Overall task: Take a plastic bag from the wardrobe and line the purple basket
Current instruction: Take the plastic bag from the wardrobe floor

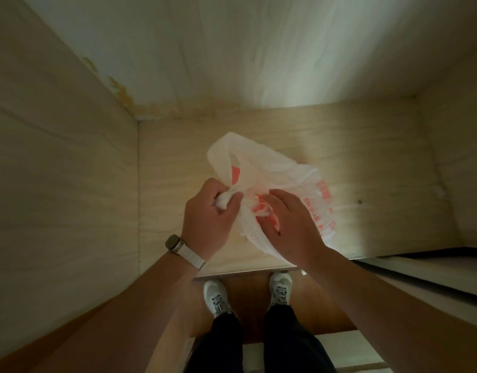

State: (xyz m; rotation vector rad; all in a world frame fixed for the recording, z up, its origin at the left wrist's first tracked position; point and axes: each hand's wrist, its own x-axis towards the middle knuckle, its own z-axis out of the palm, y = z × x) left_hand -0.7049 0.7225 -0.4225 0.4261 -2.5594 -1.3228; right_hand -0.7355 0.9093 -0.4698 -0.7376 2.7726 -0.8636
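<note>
A white plastic bag (280, 179) with orange-red print hangs crumpled above the wardrobe floor (366, 146). My left hand (209, 218), with a watch on its wrist, is closed around a bunched, knotted part of the bag. My right hand (292, 224) presses into the bag's folds just to the right, its fingers curled in the plastic. The purple basket is not in view.
The wardrobe's pale wooden left wall (62, 162) and back panel (232, 49) enclose the space. A dark rail or door edge (420, 262) runs at the right. My two white shoes (248, 294) stand on brown floor at the wardrobe's front edge.
</note>
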